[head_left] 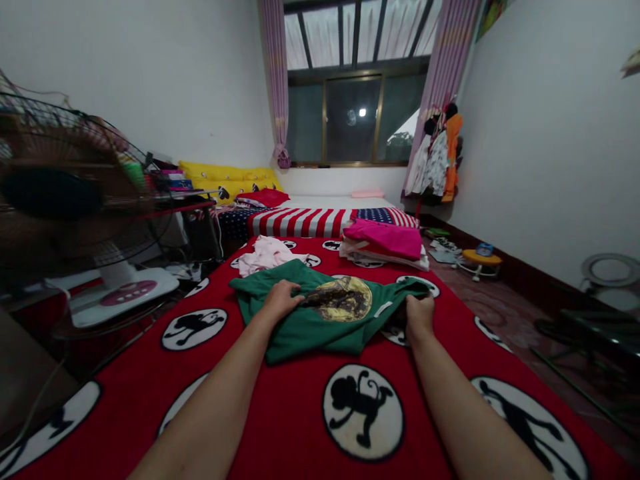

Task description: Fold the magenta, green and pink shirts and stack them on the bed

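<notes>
Green garment, one, spread between two bare hands

Bearings taken from the middle of the green garment (310,340), twelve o'clock being straight ahead.

Garment: rumpled, lying on a red blanket (280,420) with round monkey motifs; round yellow print (356,298) partly creased; small white label (383,309) toward three o'clock.

Left hand (282,300): at nine o'clock, back uppermost, resting on the cloth, fingers bent and directed toward two o'clock, tips beside the print. Whether they pinch any fabric cannot be told. Left forearm (215,400): enters from seven o'clock, extended, slanting toward one.

Right hand (420,317): at three o'clock, fingers closed on the garment's end, which is drawn out to a narrow, slightly lifted corner. Right forearm (465,393): enters from between four and five o'clock, extended, slanting toward eleven. Hands well apart.

Adjacent items: pale pink garment (267,253), crumpled, just beyond the green cloth between ten and eleven o'clock; folded stack (385,239), bright pink on top, at one o'clock; fan (53,193), blurred, far out at ten o'clock; striped cover (300,222) between eleven and twelve.
</notes>
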Demonstrator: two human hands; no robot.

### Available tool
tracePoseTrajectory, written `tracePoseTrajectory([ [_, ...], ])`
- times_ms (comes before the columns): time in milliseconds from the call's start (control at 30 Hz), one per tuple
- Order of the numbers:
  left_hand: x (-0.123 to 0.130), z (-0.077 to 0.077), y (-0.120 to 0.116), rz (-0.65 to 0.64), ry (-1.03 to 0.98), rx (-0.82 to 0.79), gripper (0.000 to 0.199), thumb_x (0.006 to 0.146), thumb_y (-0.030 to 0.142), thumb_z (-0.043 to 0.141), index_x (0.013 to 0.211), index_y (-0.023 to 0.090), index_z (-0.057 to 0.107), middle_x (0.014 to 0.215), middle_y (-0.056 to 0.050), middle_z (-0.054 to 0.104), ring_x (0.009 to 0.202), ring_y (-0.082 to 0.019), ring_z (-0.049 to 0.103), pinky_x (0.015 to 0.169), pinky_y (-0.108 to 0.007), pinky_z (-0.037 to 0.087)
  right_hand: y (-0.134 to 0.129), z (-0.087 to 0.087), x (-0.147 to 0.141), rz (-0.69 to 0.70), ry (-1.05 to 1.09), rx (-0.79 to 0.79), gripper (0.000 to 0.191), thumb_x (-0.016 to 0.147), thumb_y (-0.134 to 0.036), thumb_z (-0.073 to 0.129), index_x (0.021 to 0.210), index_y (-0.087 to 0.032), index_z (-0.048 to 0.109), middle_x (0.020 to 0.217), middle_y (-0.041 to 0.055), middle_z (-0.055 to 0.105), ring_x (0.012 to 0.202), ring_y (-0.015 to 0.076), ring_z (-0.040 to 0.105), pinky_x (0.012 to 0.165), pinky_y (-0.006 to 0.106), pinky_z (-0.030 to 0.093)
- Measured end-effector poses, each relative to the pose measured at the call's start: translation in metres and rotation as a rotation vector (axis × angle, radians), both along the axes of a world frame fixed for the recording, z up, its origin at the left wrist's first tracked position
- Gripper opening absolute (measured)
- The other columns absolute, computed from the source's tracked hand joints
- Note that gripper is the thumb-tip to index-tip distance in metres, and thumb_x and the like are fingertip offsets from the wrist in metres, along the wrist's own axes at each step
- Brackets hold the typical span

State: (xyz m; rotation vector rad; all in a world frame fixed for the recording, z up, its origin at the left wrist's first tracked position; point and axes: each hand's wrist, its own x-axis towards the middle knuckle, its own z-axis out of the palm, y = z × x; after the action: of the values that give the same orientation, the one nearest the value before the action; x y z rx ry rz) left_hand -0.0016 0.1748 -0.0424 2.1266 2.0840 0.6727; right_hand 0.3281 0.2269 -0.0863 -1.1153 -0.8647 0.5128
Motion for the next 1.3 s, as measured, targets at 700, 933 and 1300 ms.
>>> tracePoseTrajectory([
  [700, 0.107, 0.046, -0.065, -0.273, 0.368, -0.183, 0.027, 0.06, 0.02, 0.069, 0.086, 0.014, 0.071, 0.098, -0.021, 0.07, 0.096, -0.038, 0.066, 0.084, -0.045, 0.051, -0.026, 0.023, -0.015, 0.455, -0.1, -0.194, 0.024, 0.042, -0.011, 0.073, 0.065, -0.015, 0.065, 0.063, -0.0004, 0.068, 0.06, 0.0171, 0.061, 0.053, 0.024, 0.049],
  [933, 0.08, 0.063, -0.045, -0.263, 0.154, -0.097, 0.022, 0.067, 0.013, 0.05, 0.078, 0.016, 0.069, 0.09, -0.012, 0.072, 0.089, -0.027, 0.067, 0.078, -0.034, 0.052, -0.036, 0.03, -0.021, 0.563, 0.005, -0.243, 0.034, 0.045, -0.011, 0.074, 0.077, -0.015, 0.065, 0.072, 0.0018, 0.071, 0.067, 0.0202, 0.066, 0.062, 0.032, 0.054],
  [1300, 0.069, 0.129, -0.079, -0.485, -1.249, -0.133, 0.03, 0.073, 0.032, 0.056, 0.096, 0.015, 0.064, 0.07, -0.004, 0.068, 0.066, -0.02, 0.066, 0.06, -0.03, 0.054, -0.054, 0.037, -0.056, 0.838, 0.08, -0.223, 0.062, 0.041, -0.012, 0.086, 0.099, -0.024, 0.067, 0.096, 0.0, 0.073, 0.083, 0.0215, 0.068, 0.063, 0.035, 0.06],
])
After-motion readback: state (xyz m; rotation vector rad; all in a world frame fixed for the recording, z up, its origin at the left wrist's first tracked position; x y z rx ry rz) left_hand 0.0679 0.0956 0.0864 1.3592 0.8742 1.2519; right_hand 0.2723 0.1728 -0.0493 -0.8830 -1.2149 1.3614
